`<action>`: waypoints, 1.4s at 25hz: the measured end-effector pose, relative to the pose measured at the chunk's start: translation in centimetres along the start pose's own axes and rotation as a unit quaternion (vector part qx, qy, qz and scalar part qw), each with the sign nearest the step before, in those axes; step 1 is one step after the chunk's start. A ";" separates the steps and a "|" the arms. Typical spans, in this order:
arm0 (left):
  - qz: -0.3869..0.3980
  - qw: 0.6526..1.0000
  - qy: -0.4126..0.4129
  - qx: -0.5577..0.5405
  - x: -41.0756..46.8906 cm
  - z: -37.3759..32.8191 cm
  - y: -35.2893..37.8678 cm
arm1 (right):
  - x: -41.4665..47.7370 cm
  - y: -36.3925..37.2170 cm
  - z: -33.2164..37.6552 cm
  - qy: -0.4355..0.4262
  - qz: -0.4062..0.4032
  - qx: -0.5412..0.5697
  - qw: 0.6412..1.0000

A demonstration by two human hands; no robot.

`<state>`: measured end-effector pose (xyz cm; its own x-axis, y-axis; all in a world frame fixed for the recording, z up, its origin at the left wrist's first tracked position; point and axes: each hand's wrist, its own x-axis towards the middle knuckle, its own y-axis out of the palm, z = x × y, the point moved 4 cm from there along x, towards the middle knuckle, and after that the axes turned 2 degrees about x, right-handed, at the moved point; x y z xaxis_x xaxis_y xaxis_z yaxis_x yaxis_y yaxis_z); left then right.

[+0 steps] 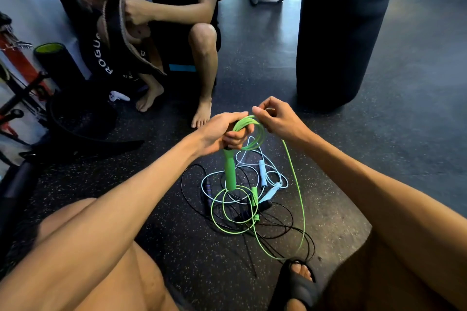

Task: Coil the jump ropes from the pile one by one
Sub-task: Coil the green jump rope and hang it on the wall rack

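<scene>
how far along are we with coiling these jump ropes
Done: no finished coil shows in view.
In hand: the left hand grips a few loops of the green rope, with its green handle hanging below. The right hand pinches the cord to form another loop. Much of the cord trails on the floor.
Left: the light blue rope and black ropes lie tangled in the pile.

Speckled black rubber floor (379,159) bears tangled jump ropes (242,199).

Punching bag (346,33) far right; seated person (182,7) (barefoot) holds perhaps a belt (111,40).
</scene>
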<state>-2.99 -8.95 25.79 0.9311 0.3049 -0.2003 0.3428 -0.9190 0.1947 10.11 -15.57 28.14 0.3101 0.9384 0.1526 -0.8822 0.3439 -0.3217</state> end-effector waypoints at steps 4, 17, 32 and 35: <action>-0.007 0.991 0.040 -0.126 -0.2 -0.8 0.2 | 0.0 0.4 -1.5 0.090 0.002 0.023 0.996; -0.328 0.892 0.188 -0.246 0.1 -1.2 -5.5 | -2.7 3.8 -1.9 0.105 0.221 -0.113 0.963; -0.256 0.963 0.077 0.040 1.1 1.0 -1.7 | -1.0 1.4 2.3 -0.148 -0.008 -0.267 0.952; -0.183 0.980 0.057 0.044 0.9 0.7 -0.1 | -0.6 0.5 2.2 -0.144 -0.024 -0.253 0.956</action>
<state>-2.33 -8.76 24.90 0.7573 0.6398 -0.1309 0.6492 -0.7593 0.0444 8.65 -16.02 29.96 0.1715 0.8974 0.4065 -0.5624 0.4279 -0.7075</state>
